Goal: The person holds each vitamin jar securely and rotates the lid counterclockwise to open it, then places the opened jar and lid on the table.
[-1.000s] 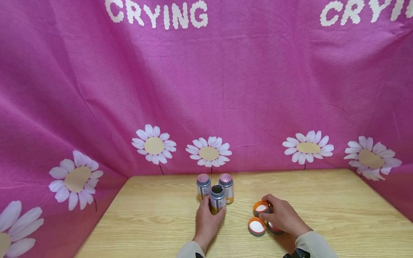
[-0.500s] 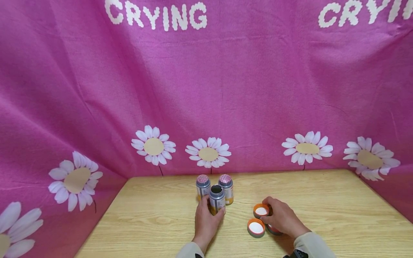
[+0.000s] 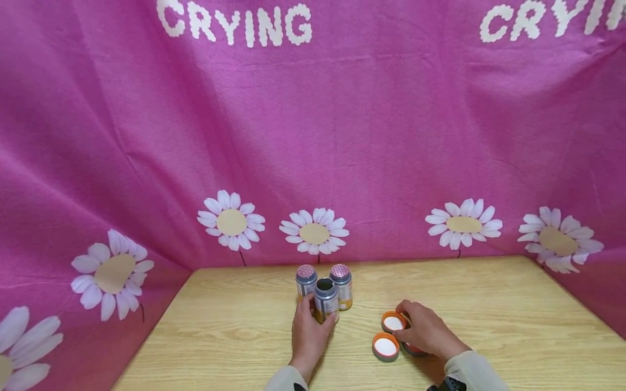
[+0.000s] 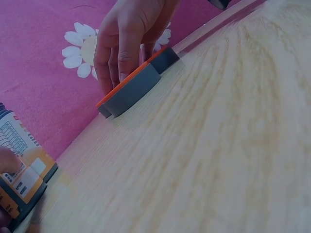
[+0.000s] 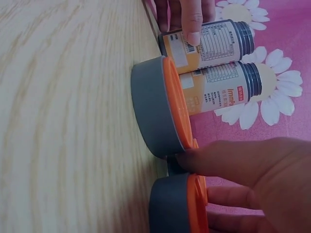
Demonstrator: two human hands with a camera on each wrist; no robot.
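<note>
In the head view, my left hand [image 3: 309,332] grips a grey supplement bottle [image 3: 326,305] with a white-and-yellow label. It stands upright, its cap off and its mouth dark. Close behind it are two like bottles with pinkish foil seals, the left bottle [image 3: 306,273] and the right bottle [image 3: 342,288]. To the right, my right hand [image 3: 429,330] pinches the farthest of three upturned screw caps [image 3: 393,322], grey outside and orange inside with a white liner. A second cap [image 3: 385,346] lies nearer; the third cap [image 5: 170,204] is partly hidden under the hand.
Everything stands on a light wood-grain table [image 3: 220,336]. Beyond the table's back edge hangs a magenta cloth [image 3: 381,136] printed with white daisies and lettering; it also closes off both sides.
The left hand and its bottle have shifted very slightly left. The caps have slid slightly left and nearer in view, with the right hand on the farthest; the whole view also drifts a little.
</note>
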